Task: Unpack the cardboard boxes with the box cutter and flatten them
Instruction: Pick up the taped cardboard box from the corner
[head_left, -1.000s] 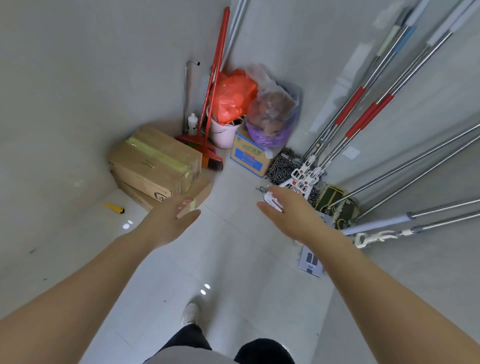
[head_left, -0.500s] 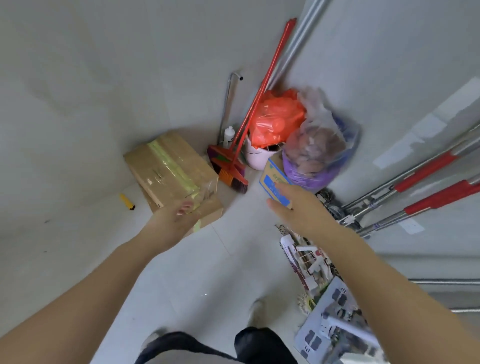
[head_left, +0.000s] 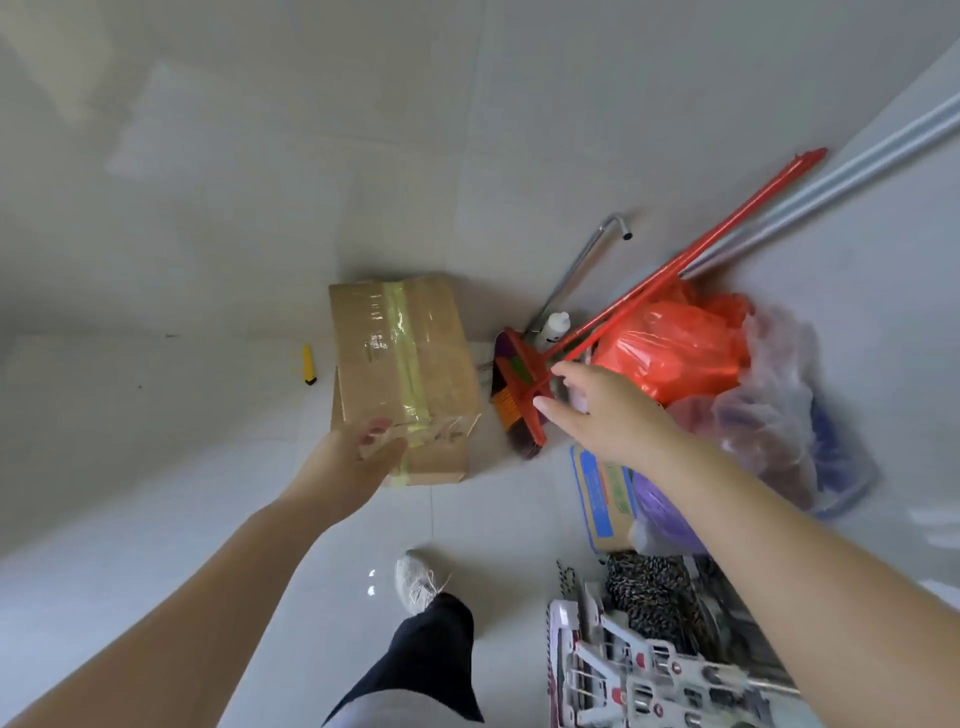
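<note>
Head view: left hand (head_left: 353, 457) and right hand (head_left: 597, 410) grip apart, empty, over glossy-taped cardboard box (head_left: 405, 364); yellow box cutter (head_left: 309, 365) beside.

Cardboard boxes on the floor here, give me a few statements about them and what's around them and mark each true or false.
1. The top cardboard box is sealed with tape. True.
2. The yellow box cutter is in the right hand. False: it lies on the floor, left of the boxes.
3. The red broom stands to the right of the boxes. True.
4. The left hand holds the orange plastic bag. False: it is open, reaching toward the box.
5. Both hands are empty. True.
</note>
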